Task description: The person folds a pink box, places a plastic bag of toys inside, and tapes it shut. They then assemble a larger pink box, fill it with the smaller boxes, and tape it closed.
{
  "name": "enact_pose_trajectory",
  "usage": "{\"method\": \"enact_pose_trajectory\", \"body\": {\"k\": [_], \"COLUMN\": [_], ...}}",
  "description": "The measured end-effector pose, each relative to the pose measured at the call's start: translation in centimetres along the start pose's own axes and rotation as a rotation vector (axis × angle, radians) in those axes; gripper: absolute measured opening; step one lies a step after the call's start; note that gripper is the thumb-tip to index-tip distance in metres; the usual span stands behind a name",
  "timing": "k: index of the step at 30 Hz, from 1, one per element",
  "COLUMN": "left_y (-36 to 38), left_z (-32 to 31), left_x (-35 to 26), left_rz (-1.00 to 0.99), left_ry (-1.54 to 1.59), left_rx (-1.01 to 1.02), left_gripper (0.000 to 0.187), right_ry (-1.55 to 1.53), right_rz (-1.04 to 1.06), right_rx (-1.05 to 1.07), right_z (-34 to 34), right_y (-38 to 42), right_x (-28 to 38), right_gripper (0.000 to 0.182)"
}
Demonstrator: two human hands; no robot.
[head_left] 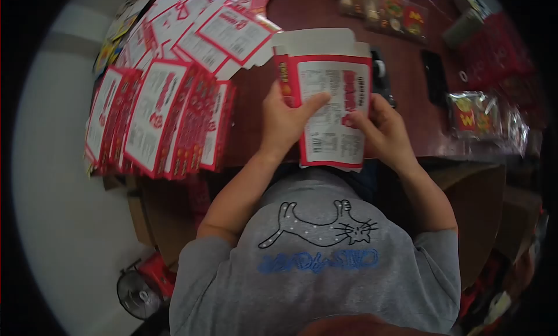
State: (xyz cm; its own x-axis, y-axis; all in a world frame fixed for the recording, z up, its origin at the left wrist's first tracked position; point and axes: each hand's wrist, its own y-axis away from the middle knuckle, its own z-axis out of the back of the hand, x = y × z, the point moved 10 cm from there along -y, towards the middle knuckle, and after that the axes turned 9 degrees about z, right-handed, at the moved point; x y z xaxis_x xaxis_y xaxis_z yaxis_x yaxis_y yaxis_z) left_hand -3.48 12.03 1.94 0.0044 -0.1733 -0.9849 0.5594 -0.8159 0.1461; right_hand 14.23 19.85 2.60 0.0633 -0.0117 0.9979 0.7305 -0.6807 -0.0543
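Between my two hands is a red and white printed cardboard box [331, 127], its pale end flap raised at the far end. My left hand [289, 118] grips its left side, thumb lying across the printed panel. On the right edge, my right hand [386, 129] is closed with the thumb on the panel. The box is held up at the table's near edge. To the left stand rows of similar red and white boxes [154, 118], and behind them lies a spread of flat printed cartons [235, 34].
On the dark red table [250, 127], a black phone [434, 77] lies to the right. Clear-wrapped packets [474, 115] sit near the right edge, more packets [395, 13] at the back. A red bag [494, 51] stands far right. Below left is a fan [136, 292].
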Motion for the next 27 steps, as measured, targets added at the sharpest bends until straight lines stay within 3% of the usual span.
{"method": "enact_pose_trajectory", "body": {"k": [3, 5, 7, 10, 12, 14, 15, 16, 17, 21, 24, 25, 26, 27], "left_y": [2.7, 4.7, 7.0, 7.9, 7.1, 5.8, 5.2, 4.7, 4.2, 3.3, 3.0, 2.8, 2.6, 2.2], "left_z": [0.3, -2.1, -2.5, -2.0, -0.3, 1.3, 3.0, 3.2, 3.1, 3.7, 4.0, 5.2, 5.7, 6.2], "left_x": [0.2, 4.1, 4.7, 6.0, 4.9, 2.7, 1.0, -0.3, -1.1, -1.2, -0.1, -0.5, -0.4, -0.2], "left_rz": [-0.062, 0.262, 0.287, 0.369, -0.021, -0.112, -0.193, -0.223, -0.246, -0.244, -0.235, -0.285, -0.276, -0.270], "left_ry": [0.037, 0.396, 0.410, 0.452, 0.217, 0.209, 0.192, 0.061, -0.069, -0.041, -0.190, -0.161, -0.093, -0.025], "left_rx": [-0.007, 0.321, 0.393, 0.427, 0.382, 0.250, 0.138, 0.170, 0.208, 0.228, 0.267, 0.168, 0.115, 0.063], "left_gripper": [0.048, 0.043, 0.038, 0.048, 0.059, 0.064, 0.069, 0.068, 0.068, 0.056, 0.045, 0.039, 0.033, 0.027], "right_ry": [0.001, 0.056, 0.062, 0.043, 0.022, 0.040, 0.014, -0.011, 0.005, -0.043, -0.007, -0.029, -0.028, 0.105], "right_rz": [0.014, 0.040, 0.148, 0.083, 0.071, 0.011, -0.047, -0.044, -0.048, 0.021, -0.035, -0.009, -0.010, 0.150], "right_rx": [-0.021, -0.102, -0.184, -0.125, -0.042, 0.215, 0.232, 0.295, 0.202, -0.019, 0.207, 0.278, 0.256, 0.176], "right_z": [0.0, 1.1, 1.7, 1.6, 1.0, -1.2, -1.8, -3.0, -2.6, -2.1, -0.7, -1.4, -1.7, -2.1], "right_y": [-0.1, 0.2, -0.9, -1.1, -1.5, -1.0, -1.0, -0.9, -1.2, -1.7, -2.3, -2.1, -2.1, -2.4], "right_x": [0.0, 0.9, 2.0, 1.1, 1.3, 0.5, 0.3, 0.7, 1.1, 1.8, -2.2, -2.3, -2.9, -1.5], "right_gripper": [0.039, 0.043, 0.050, 0.045, 0.041, 0.035, 0.039, 0.039, 0.037, 0.031, 0.031, 0.031, 0.031, 0.029]}}
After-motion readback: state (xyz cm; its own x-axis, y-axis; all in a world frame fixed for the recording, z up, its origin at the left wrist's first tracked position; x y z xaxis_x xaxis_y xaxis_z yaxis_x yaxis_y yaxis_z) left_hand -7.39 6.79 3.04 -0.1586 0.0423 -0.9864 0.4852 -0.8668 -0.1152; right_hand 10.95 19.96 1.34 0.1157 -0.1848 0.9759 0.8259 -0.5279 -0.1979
